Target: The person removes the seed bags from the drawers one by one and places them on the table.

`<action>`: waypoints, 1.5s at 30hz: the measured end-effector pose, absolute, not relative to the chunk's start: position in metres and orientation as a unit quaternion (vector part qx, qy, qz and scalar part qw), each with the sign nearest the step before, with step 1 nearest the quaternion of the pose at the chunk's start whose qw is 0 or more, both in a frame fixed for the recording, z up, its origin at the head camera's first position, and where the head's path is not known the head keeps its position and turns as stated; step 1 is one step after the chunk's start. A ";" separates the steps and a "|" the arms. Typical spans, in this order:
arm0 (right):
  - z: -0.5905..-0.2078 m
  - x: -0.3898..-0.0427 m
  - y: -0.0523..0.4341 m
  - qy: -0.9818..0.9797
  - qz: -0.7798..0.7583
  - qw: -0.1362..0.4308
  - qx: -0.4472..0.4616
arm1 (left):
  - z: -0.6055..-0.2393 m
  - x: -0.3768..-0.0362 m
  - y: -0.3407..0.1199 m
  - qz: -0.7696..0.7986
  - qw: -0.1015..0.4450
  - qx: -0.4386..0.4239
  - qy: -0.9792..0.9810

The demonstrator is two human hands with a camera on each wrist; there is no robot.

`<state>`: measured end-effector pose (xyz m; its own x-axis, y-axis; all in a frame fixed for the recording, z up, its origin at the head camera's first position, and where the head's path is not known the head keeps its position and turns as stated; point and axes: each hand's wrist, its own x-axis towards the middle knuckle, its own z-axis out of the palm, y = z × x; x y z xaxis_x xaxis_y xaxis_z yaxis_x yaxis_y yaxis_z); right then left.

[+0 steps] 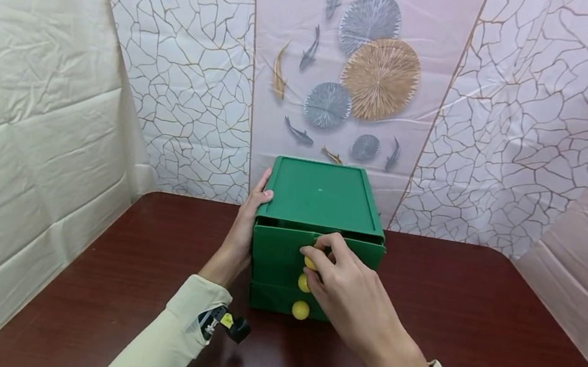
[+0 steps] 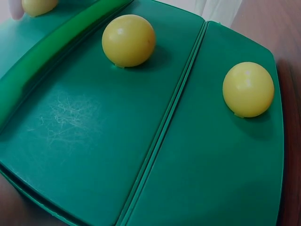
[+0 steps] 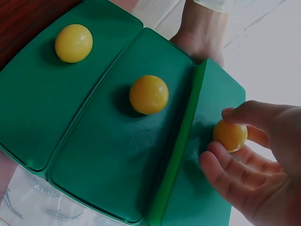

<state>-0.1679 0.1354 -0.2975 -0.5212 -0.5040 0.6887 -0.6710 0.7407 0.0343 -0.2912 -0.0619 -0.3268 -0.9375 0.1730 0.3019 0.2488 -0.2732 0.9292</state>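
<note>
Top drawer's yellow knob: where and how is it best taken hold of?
I'd pinch the top drawer's yellow knob by its opposite sides, coming from the front: it is a ball standing out from the green drawer front, so its sides are exposed. The right hand already grips it this way. Keep the pinch compact, as the middle knob sits just below.

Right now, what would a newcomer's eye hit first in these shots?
Likely the green drawer box in the middle of the dark red table, with three yellow knobs down its front. Next, the hands: the right hand grips the top knob of the slightly open top drawer, the left hand rests against the box's left side.
</note>
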 end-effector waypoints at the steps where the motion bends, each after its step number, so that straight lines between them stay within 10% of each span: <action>1: -0.297 -0.167 0.136 -0.865 0.118 0.349 0.340 | -0.327 -0.292 -0.062 -0.778 0.025 -0.175 -0.603; 45: -0.263 -0.116 0.135 -0.893 0.044 0.249 0.372 | -0.329 -0.295 -0.066 -0.754 0.050 -0.216 -0.618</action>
<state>-0.1162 0.1349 -0.2628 -0.5994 -0.6428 0.4770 -0.6863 0.7194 0.1071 -0.2953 -0.0656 -0.3290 -0.9015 0.1919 0.3878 0.3429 -0.2299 0.9108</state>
